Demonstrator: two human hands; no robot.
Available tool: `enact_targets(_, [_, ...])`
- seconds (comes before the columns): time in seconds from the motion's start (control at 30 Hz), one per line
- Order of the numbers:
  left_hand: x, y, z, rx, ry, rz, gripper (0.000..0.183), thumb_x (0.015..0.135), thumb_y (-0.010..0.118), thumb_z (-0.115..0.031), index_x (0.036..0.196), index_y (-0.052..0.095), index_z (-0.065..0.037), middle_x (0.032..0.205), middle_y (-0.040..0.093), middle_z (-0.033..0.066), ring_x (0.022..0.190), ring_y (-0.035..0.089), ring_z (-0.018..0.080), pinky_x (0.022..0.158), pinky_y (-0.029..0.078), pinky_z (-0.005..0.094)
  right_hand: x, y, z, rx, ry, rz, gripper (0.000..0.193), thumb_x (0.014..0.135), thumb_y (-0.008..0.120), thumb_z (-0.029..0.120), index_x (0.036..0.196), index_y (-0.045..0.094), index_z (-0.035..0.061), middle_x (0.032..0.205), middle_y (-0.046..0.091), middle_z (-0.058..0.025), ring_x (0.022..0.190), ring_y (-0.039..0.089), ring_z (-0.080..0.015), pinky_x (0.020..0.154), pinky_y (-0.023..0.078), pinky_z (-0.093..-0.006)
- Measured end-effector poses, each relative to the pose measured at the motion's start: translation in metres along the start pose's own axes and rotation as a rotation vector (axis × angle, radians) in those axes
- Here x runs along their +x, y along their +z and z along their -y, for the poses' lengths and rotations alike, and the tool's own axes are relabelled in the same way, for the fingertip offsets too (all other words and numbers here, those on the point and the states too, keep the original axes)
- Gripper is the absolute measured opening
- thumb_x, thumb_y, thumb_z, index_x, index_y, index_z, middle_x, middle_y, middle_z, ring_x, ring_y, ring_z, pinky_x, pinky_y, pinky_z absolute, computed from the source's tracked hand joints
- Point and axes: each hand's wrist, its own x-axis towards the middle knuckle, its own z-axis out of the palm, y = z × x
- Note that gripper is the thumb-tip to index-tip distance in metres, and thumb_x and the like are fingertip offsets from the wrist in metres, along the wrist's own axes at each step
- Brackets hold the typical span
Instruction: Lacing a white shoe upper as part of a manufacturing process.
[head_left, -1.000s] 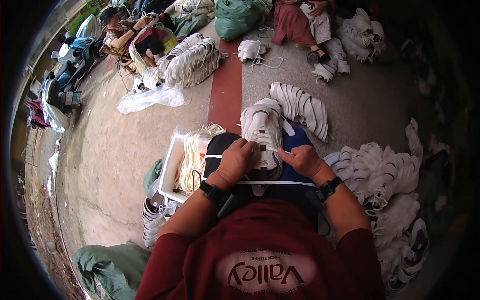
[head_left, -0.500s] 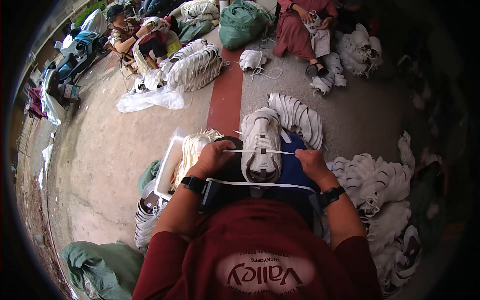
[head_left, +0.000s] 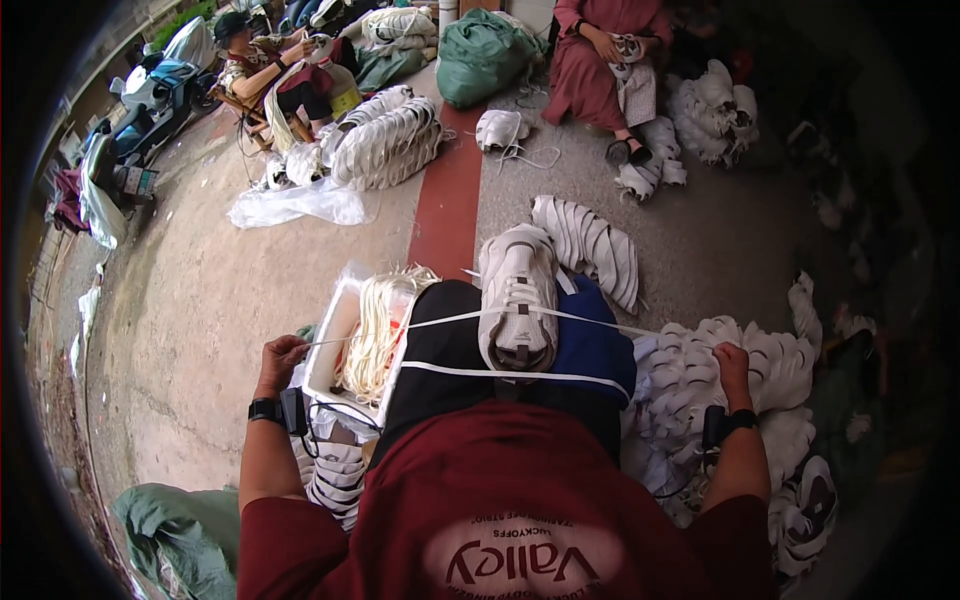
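A white and grey sneaker upper [head_left: 517, 295] lies lengthwise on my lap, its heel end towards me. Through its eyelets runs a white shoelace [head_left: 440, 321], stretched out to both sides. My left hand [head_left: 284, 364], beyond the lace box, is closed on one end of it. My right hand [head_left: 733, 372] is closed at the far right, over a pile of uppers. The lace's other side runs towards this fist and fades against the white pile. A white elastic-looking band [head_left: 520, 373] spans my thighs, just below the heel.
Beside my left thigh is a white box [head_left: 322, 368] of loose cream laces [head_left: 375, 335]. Nested uppers [head_left: 590, 245] lie beyond my knees; a heap of uppers [head_left: 740, 365] is at my right. Two people sit farther off with shoes, near a green sack [head_left: 485, 55].
My hands have moved far apart, the left outward past the lace box and the right outward over the pile, drawing the lace out to both sides of the upper.
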Motion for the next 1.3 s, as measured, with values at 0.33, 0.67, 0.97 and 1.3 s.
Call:
enact_targets(0.33, [-0.023, -0.018, 0.023, 0.609, -0.318, -0.220, 0.016, 0.068, 0.075, -0.011, 0.065, 0.064, 0.000, 0.058, 0.061, 0.0035, 0.049, 0.052, 0.0110, 0.048, 0.042, 0.0282, -0.028, -0.023, -0.062, -0.280, 0.159, 0.019, 0.011, 0.065, 0.066, 0.006, 0.072, 0.065, -0.0019, 0.064, 0.062, -0.0133, 0.054, 0.056, -0.0176, 0.056, 0.046, -0.0322])
enact_targets(0.67, [-0.008, 0.197, -0.148, -0.263, -0.298, 0.754, 0.014, 0.085, 0.063, -0.018, 0.079, 0.062, -0.006, 0.072, 0.062, 0.0005, 0.060, 0.055, 0.0061, 0.057, 0.044, 0.0190, 0.036, 0.140, 0.220, 0.894, 0.194, 0.728, 0.009, 0.075, 0.062, 0.004, 0.068, 0.058, -0.0004, 0.069, 0.062, -0.0076, 0.061, 0.058, -0.0101, 0.054, 0.043, -0.0215])
enact_targets(0.97, [0.034, 0.276, -0.122, -0.333, -0.039, 0.533, 0.015, 0.085, 0.061, -0.011, 0.073, 0.057, -0.005, 0.088, 0.062, 0.0002, 0.075, 0.053, 0.0066, 0.071, 0.043, 0.0220, 0.034, 0.220, 0.233, 0.759, 0.041, 0.236, 0.007, 0.074, 0.062, -0.001, 0.068, 0.059, 0.0003, 0.070, 0.056, 0.0027, 0.066, 0.047, -0.0052, 0.062, 0.040, -0.0223])
enact_targets(1.3, [0.019, 0.278, -0.140, -0.320, 0.003, 0.481, 0.016, 0.085, 0.061, -0.010, 0.070, 0.056, -0.006, 0.072, 0.059, -0.0032, 0.065, 0.050, 0.0040, 0.062, 0.041, 0.0196, 0.035, 0.206, 0.274, 0.054, -0.292, 0.089, 0.013, 0.067, 0.063, 0.003, 0.064, 0.051, -0.0005, 0.063, 0.054, -0.0171, 0.061, 0.052, -0.0347, 0.057, 0.041, -0.0412])
